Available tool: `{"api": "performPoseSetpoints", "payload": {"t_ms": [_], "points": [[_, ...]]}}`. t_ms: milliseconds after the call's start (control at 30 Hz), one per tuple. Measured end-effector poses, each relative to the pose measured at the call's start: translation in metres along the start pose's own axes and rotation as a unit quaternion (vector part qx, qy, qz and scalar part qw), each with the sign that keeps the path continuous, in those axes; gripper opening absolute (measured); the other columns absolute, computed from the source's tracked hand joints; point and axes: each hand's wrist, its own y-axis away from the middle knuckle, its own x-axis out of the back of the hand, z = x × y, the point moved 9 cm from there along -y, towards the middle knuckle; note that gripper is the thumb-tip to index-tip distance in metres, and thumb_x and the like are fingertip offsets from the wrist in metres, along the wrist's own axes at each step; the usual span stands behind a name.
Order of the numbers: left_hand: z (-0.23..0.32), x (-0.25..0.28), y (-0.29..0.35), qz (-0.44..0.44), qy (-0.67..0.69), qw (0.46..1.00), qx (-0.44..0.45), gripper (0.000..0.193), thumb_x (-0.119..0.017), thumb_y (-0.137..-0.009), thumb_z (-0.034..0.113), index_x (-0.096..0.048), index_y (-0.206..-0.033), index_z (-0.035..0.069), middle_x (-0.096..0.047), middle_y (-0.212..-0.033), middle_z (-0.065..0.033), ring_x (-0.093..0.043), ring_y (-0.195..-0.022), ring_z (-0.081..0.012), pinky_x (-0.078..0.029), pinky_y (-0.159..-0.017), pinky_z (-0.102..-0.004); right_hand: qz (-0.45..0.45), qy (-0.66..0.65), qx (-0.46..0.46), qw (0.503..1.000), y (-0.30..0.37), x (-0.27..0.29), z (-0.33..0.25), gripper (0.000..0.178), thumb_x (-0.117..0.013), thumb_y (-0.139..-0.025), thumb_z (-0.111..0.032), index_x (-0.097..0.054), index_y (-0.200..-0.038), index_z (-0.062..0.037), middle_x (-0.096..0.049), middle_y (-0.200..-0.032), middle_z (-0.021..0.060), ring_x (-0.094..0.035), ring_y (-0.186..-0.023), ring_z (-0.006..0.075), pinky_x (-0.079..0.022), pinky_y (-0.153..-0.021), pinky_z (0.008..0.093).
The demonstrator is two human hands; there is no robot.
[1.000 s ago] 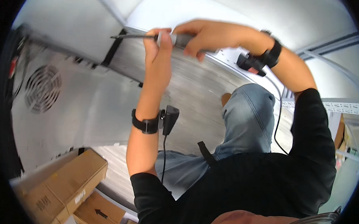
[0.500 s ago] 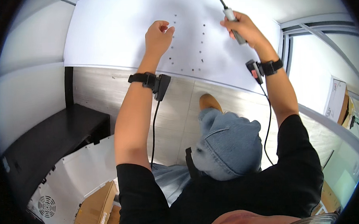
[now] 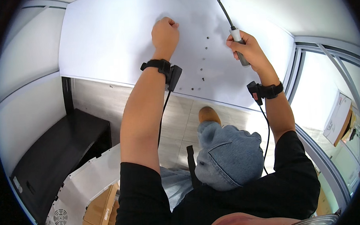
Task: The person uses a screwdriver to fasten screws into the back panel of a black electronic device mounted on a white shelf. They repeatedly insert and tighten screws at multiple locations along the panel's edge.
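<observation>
My left hand [image 3: 165, 37] hovers over or rests on the white tabletop [image 3: 104, 39], knuckles up and fingers curled in. Its fingertips are hidden, so what they hold cannot be made out. In my right hand [image 3: 247, 51] is a screwdriver [image 3: 238, 41] with a grey handle and dark shaft, its tip pointing away to the upper left. Between the hands runs a row of small dark screws [image 3: 206, 47]. A few more lie near the table's front edge, one of them a dark screw [image 3: 192, 89]. The screwdriver tip is apart from the screws.
Low on the left stand a black bench-like unit [image 3: 60, 142], a white panel with a round vent [image 3: 82, 181] and an open cardboard box [image 3: 98, 212]. A metal frame [image 3: 306, 52] rises at the right, with another box [image 3: 338, 119] beyond it. Cables hang from both wrist straps.
My left hand has moved right, over the left row of screws, and its fingers have curled tighter. The view has shifted, bringing the screwdriver's tip into sight. My right hand still holds it.
</observation>
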Motion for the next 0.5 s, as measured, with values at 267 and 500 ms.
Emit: {"api": "performPoseSetpoints", "payload": {"t_ms": [267,500], "points": [[-0.043,0.094,0.076,0.024,0.373,0.922,0.099,0.006,-0.065,-0.083,0.005,-0.061,-0.082,0.001,-0.063,-0.073,-0.0053,-0.060,-0.067,-0.0109,-0.048,-0.060,-0.0232,-0.144,0.110,0.077,0.980,0.028,-0.072,-0.056,0.028,-0.065,-0.079,-0.012,-0.061,-0.105,-0.0055,-0.051,-0.069,-0.0021,-0.047,-0.060,0.0074,-0.040,-0.057,0.0218],[-0.082,0.256,0.277,0.166,0.323,0.924,0.119,0.009,-0.070,-0.079,0.005,-0.062,-0.077,0.002,-0.061,-0.071,-0.0007,-0.051,-0.062,-0.0062,-0.043,-0.058,-0.0212,-0.257,0.232,0.285,0.894,0.173,-0.200,-0.185,0.055,-0.068,-0.077,-0.009,-0.051,-0.129,-0.0145,-0.049,-0.075,-0.0023,-0.042,-0.068,0.0083,-0.039,-0.064,0.0236]]}}
